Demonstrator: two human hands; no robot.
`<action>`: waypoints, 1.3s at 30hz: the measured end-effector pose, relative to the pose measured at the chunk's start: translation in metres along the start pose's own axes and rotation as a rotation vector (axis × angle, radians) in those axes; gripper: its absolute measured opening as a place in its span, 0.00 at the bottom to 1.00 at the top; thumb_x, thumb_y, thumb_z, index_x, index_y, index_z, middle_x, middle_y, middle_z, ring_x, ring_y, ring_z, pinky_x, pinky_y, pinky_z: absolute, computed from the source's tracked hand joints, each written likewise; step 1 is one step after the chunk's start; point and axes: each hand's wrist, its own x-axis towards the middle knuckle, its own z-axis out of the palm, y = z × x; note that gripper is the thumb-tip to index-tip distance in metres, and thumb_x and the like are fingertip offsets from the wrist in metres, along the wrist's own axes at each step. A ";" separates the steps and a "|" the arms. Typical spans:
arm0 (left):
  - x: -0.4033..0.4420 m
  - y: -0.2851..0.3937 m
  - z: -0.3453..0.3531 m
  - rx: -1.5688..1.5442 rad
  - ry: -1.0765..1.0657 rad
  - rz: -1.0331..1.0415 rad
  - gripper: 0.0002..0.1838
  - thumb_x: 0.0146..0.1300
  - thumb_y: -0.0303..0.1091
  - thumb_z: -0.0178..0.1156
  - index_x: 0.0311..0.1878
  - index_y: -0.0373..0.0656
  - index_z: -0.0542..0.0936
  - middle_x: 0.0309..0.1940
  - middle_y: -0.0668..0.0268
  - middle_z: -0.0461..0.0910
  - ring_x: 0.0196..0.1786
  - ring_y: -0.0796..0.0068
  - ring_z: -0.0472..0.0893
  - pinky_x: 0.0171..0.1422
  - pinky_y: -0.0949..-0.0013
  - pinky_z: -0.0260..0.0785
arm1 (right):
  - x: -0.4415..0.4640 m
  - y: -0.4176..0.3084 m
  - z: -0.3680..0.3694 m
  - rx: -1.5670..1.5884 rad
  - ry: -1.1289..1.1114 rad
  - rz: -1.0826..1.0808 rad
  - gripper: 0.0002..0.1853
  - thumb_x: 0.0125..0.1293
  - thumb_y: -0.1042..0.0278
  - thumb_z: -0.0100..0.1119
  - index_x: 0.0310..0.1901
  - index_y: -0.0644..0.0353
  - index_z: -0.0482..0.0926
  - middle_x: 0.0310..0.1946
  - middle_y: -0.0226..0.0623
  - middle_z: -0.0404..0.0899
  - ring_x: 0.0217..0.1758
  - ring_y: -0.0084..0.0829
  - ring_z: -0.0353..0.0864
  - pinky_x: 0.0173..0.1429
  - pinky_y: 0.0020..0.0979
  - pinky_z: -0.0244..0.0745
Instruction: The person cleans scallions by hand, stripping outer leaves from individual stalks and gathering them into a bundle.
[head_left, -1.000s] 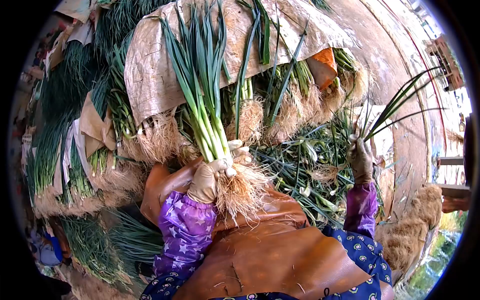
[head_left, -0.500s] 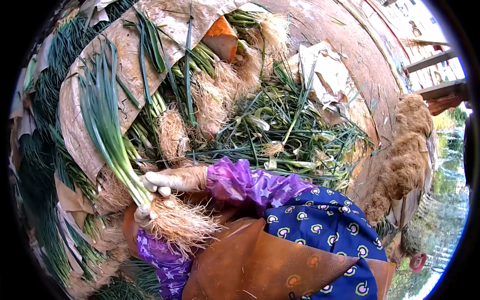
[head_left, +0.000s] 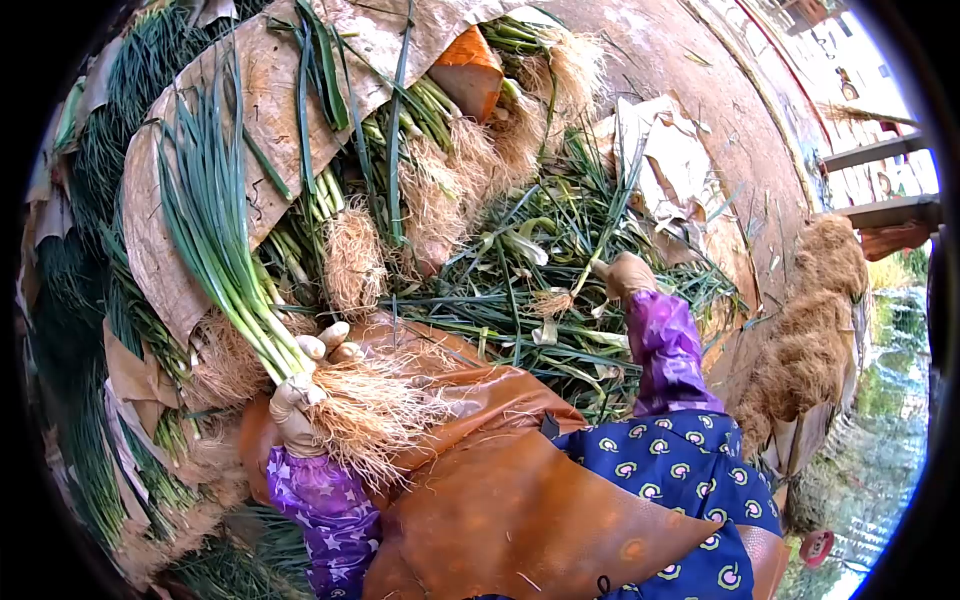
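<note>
My gloved left hand [head_left: 296,415] is closed round the lower stems of a bunch of spring onions [head_left: 245,310]. The green leaves point up and left, and the pale, stringy roots [head_left: 375,410] spread over my brown apron [head_left: 480,490]. My gloved right hand [head_left: 628,277] is at the stem of a single loose spring onion [head_left: 580,284], its fingers curled in and closed there. That onion lies on a heap of cut green leaves [head_left: 540,240], with its roots toward me.
Bundles of rooted onions [head_left: 352,265] lie beside the heap, partly under a tan sheet [head_left: 215,130]. An orange piece [head_left: 468,75] stands among them. Crumpled white sheeting [head_left: 665,160] lies beyond the leaves. Brown root bundles [head_left: 815,320] are stacked at the right, near another person's hand [head_left: 893,240].
My right hand has left the held bunch and moved right to the loose spring onion. My left hand still holds the bunch. The view has shifted slightly.
</note>
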 end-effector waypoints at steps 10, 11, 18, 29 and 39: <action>-0.001 -0.006 -0.019 0.065 0.095 -0.047 0.21 0.45 0.31 0.60 0.45 0.37 0.72 0.53 0.49 0.72 0.49 0.63 0.73 0.59 0.60 0.66 | 0.005 -0.024 0.008 1.159 0.117 -0.406 0.19 0.57 0.53 0.65 0.37 0.65 0.80 0.27 0.36 0.81 0.28 0.25 0.78 0.36 0.27 0.72; 0.000 -0.007 -0.025 0.098 0.099 -0.071 0.21 0.45 0.30 0.59 0.45 0.35 0.72 0.56 0.46 0.68 0.52 0.60 0.73 0.52 0.64 0.67 | -0.028 -0.044 -0.014 1.243 0.102 -0.498 0.18 0.58 0.55 0.65 0.37 0.64 0.79 0.26 0.32 0.80 0.27 0.20 0.76 0.34 0.24 0.71; 0.006 -0.013 -0.017 0.220 0.038 -0.185 0.22 0.44 0.27 0.59 0.46 0.31 0.72 0.52 0.47 0.70 0.44 0.70 0.79 0.28 0.82 0.75 | -0.165 -0.204 0.025 1.243 -0.444 -0.928 0.14 0.60 0.62 0.63 0.37 0.67 0.79 0.26 0.30 0.78 0.28 0.18 0.74 0.32 0.22 0.71; -0.004 -0.008 -0.009 0.042 0.083 -0.090 0.23 0.39 0.34 0.61 0.42 0.33 0.73 0.40 0.49 0.74 0.45 0.58 0.76 0.48 0.61 0.75 | -0.154 -0.290 0.041 1.293 -0.604 -0.860 0.06 0.62 0.64 0.59 0.30 0.56 0.78 0.18 0.23 0.73 0.15 0.14 0.64 0.19 0.19 0.60; -0.004 0.004 -0.015 -0.155 0.051 0.145 0.23 0.44 0.35 0.59 0.45 0.33 0.73 0.40 0.47 0.75 0.47 0.60 0.75 0.48 0.65 0.73 | -0.095 -0.133 0.043 1.190 -1.084 -0.823 0.08 0.65 0.65 0.55 0.34 0.61 0.77 0.24 0.29 0.78 0.16 0.11 0.67 0.19 0.14 0.59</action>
